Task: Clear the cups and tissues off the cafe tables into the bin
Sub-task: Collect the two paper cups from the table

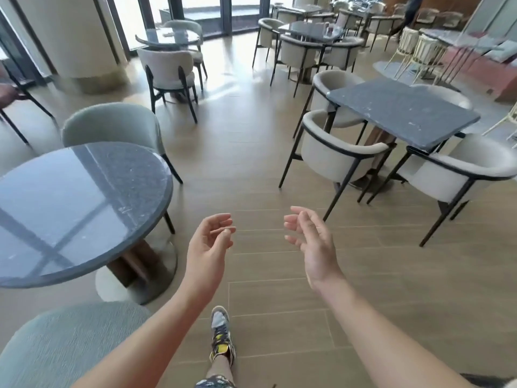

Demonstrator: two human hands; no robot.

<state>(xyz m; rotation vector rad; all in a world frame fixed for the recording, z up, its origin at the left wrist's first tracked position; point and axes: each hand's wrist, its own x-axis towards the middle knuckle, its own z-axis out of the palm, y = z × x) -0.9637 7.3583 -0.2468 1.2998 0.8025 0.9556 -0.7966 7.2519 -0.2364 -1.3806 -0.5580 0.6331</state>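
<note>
Floor (251, 158) lies beneath left hand (207, 247) and right hand (313, 245), both loosely curled.

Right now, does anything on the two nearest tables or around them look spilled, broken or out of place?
Nothing stands out. The round table and the square table show no spill or damage, and the chairs around them stand upright. Small things on a far table are too blurred to judge.
</note>
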